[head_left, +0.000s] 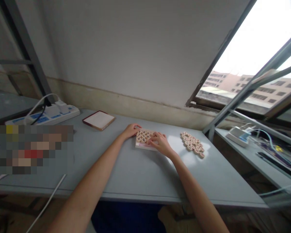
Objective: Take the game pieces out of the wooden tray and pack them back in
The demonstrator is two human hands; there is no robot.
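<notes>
A shallow pale box (141, 146) sits on the desk in front of me, with round wooden Chinese chess pieces (142, 136) lying in it, dark characters facing up. My left hand (132, 130) is closed around the box's back left corner. Over the right half of the box is my right hand (160, 143), its bent fingers closed on a chess piece among the others; the hand partly hides that piece. Further right, a cluster of more chess pieces (192, 143) lies flat on the desk.
A flat, white-faced lid with a dark red edge (99, 120) lies at the back left. Beyond it are a power strip (74, 112) with plugs and a blurred-out patch (36, 149). A metal frame post (211, 131) rises at the desk's right back corner, near the window.
</notes>
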